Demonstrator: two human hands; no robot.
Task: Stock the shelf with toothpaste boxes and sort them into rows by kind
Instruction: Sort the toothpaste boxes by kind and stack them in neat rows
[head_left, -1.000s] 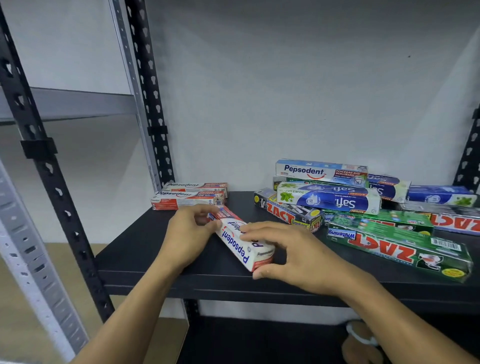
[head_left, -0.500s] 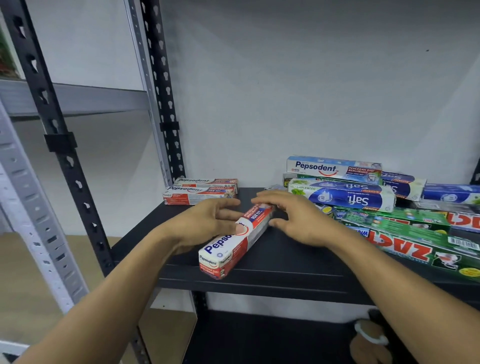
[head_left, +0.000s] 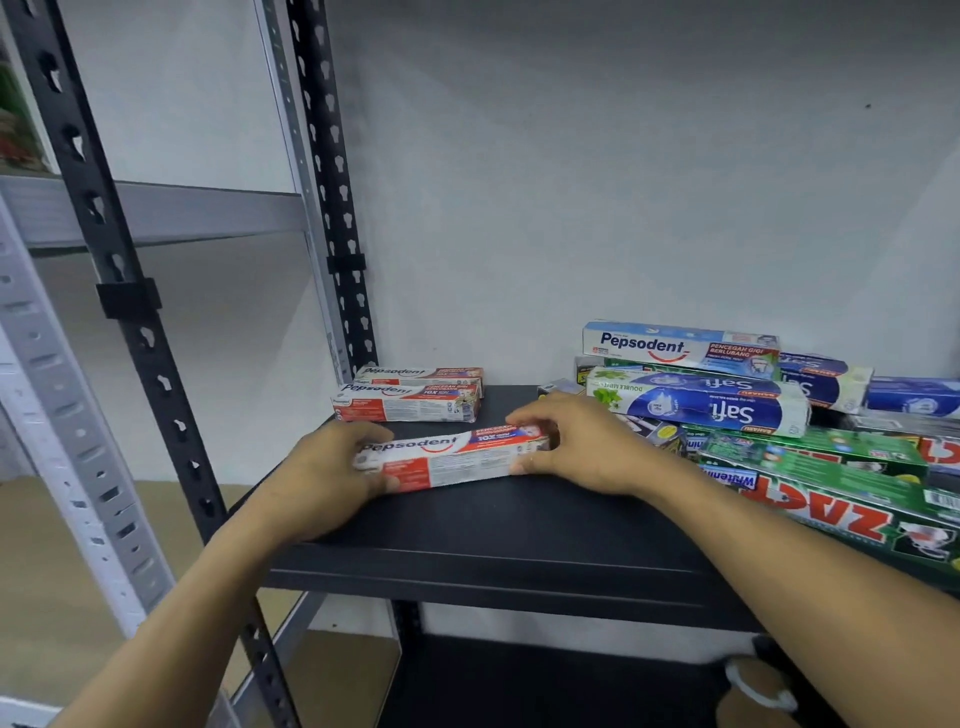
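From the head camera, your left hand (head_left: 332, 467) grips the left end of the red Pepsodent box (head_left: 457, 460) and your right hand (head_left: 579, 441) pinches its right end, thumb on the near side. The box lies flat on the black shelf (head_left: 519, 530), just in front of two matching boxes (head_left: 410, 402); a mixed pile (head_left: 769, 415) sits to the right.

One Pepsodent box (head_left: 457, 457) lies crosswise on the shelf (head_left: 519, 545), left hand (head_left: 332, 467) on one end, right hand (head_left: 582, 447) on the other. Just behind the left hand sit two more boxes (head_left: 410, 402), one behind the other. Right of the right hand there's a heap: Zact boxes (head_left: 831, 514) in front, Safi box (head_left: 696, 405) behind them, top carton (head_left: 675, 348) at the very back.
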